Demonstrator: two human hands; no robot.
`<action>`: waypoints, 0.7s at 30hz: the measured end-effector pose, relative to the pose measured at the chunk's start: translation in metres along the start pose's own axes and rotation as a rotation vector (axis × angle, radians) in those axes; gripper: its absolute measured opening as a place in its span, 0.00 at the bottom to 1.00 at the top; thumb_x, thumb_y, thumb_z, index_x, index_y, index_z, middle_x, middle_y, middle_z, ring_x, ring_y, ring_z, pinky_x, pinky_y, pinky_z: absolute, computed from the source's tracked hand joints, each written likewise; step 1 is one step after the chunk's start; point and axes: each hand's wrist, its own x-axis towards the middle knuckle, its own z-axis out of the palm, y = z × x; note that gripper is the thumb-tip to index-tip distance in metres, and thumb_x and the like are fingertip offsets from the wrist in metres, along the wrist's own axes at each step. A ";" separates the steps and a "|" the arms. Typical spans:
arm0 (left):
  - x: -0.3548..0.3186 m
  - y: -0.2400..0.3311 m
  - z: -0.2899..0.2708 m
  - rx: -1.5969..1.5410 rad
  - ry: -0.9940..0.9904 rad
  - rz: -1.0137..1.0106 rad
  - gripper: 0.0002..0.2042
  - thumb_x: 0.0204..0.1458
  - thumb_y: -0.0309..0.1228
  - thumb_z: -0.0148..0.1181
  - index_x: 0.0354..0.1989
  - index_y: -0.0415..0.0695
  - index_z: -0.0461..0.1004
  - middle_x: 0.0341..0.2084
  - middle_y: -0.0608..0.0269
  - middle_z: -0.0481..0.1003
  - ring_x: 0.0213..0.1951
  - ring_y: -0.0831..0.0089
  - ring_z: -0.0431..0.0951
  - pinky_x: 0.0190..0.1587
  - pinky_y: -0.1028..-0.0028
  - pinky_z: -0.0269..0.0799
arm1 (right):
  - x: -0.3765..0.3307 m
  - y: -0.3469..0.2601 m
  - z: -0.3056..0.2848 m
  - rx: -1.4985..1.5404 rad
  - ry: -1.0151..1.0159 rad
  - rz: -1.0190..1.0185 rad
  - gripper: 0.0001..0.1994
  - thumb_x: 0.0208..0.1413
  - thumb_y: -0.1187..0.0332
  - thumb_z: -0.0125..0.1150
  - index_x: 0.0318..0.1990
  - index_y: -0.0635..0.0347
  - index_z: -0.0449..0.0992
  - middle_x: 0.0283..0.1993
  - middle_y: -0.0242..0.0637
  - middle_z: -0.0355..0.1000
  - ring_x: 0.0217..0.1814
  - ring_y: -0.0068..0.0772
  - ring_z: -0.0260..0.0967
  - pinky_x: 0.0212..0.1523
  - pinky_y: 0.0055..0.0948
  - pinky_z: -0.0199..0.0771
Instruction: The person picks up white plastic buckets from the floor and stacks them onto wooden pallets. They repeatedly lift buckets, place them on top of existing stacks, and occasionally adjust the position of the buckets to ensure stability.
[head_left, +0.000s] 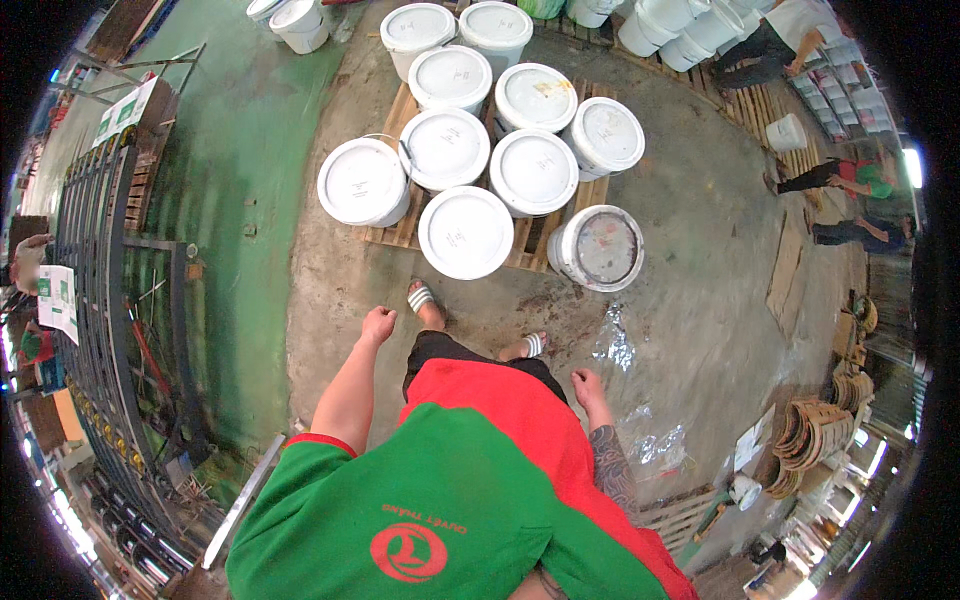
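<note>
White lidded buckets (466,232) are seen packed together on a wooden pallet (400,232) just ahead of a person in a red-and-green shirt, viewed from above on a concrete floor. At the near right corner of the pallet, one bucket without a lid (597,247) is shown, its contents dark and reddish; every other bucket on the pallet is capped. The left hand (377,325) is held loose at the person's side with the fingers half curled around nothing, and the right hand (587,386) hangs likewise, slack and holding nothing; neither touches a bucket. Both hands are near the pallet's near edge but apart from it, the right one being the closer to the uncapped bucket. Judged from the layout, the sealing appears nearly complete, with a single bucket left to be closed, and no loose lid can be made out near it. A wet patch (612,345) glistens on the floor between the right foot and the open bucket. More white buckets (690,28) are stacked on the far right, where other workers (770,45) are bent over trays.
</note>
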 end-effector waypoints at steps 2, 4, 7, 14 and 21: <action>-0.029 0.015 0.030 0.048 -0.019 0.007 0.24 0.52 0.47 0.55 0.48 0.42 0.80 0.48 0.47 0.79 0.53 0.52 0.78 0.58 0.60 0.71 | 0.000 0.054 -0.014 0.042 0.015 -0.032 0.20 0.58 0.58 0.57 0.49 0.65 0.79 0.49 0.54 0.78 0.53 0.49 0.76 0.55 0.40 0.73; -0.059 0.040 0.064 0.115 -0.097 -0.042 0.24 0.52 0.48 0.55 0.48 0.42 0.80 0.49 0.46 0.79 0.54 0.51 0.77 0.59 0.60 0.70 | 0.007 0.112 -0.022 0.083 0.030 0.001 0.20 0.57 0.58 0.57 0.48 0.66 0.79 0.47 0.55 0.78 0.52 0.50 0.76 0.53 0.41 0.73; -0.104 0.076 0.111 0.242 -0.108 0.066 0.25 0.52 0.48 0.54 0.48 0.41 0.80 0.48 0.45 0.78 0.54 0.51 0.77 0.58 0.60 0.71 | 0.015 0.212 -0.038 0.139 -0.001 0.086 0.20 0.56 0.58 0.56 0.43 0.67 0.80 0.42 0.56 0.78 0.48 0.50 0.78 0.50 0.43 0.75; -0.159 0.162 0.175 0.174 -0.092 0.085 0.24 0.52 0.48 0.54 0.49 0.42 0.79 0.48 0.46 0.79 0.53 0.52 0.78 0.58 0.60 0.71 | 0.007 0.366 -0.068 0.006 -0.014 0.080 0.15 0.54 0.62 0.57 0.36 0.68 0.80 0.25 0.40 0.76 0.27 0.32 0.75 0.30 0.34 0.72; -0.155 0.234 0.190 0.340 -0.138 0.162 0.22 0.54 0.46 0.54 0.50 0.45 0.80 0.50 0.48 0.78 0.55 0.53 0.77 0.60 0.60 0.70 | 0.047 0.343 -0.098 0.029 0.016 0.091 0.16 0.55 0.60 0.58 0.37 0.68 0.80 0.28 0.42 0.78 0.31 0.33 0.76 0.31 0.35 0.73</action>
